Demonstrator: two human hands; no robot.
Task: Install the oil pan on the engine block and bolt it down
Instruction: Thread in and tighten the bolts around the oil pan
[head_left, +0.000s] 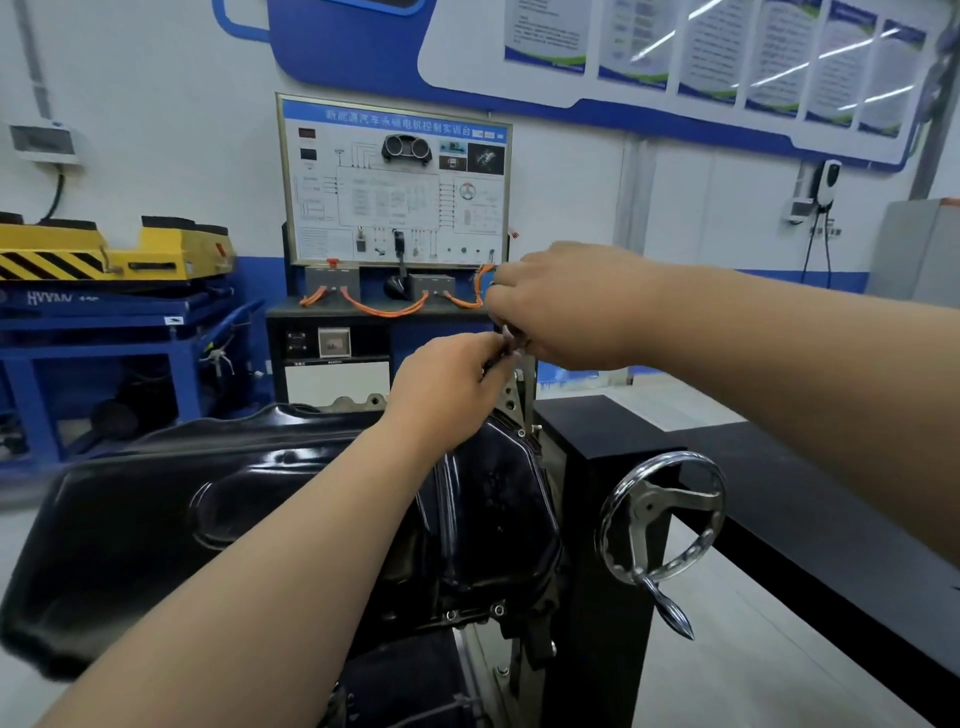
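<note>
The oil pan (260, 499) fills the lower middle of my view: black stamped steel, glossy, with rounded corners and pressed ribs. It lies bottom-up on the engine block (358, 401), of which I see only a strip of grey cast metal past its far edge. Small bolt heads (451, 614) show along the near flange.

My hands meet above the pan's far right corner. The left hand (452, 384) has its fingers curled, the tips pinching a small dark metal piece (511, 344). The right hand (566, 306) is clenched loosely, knuckles up, its fingertips on the same piece. I cannot tell what the piece is; the fingers cover most of it and it is blurred.

To the right a chrome handwheel (662, 519) with a spindle grip juts from the black stand column (597, 441), and a black counter (831, 493) runs off frame. Behind stand a training board (395, 182) with a printed wiring diagram, orange cables (384, 309) beneath it, and a yellow hazard-striped platform (104, 249) on a blue frame.
</note>
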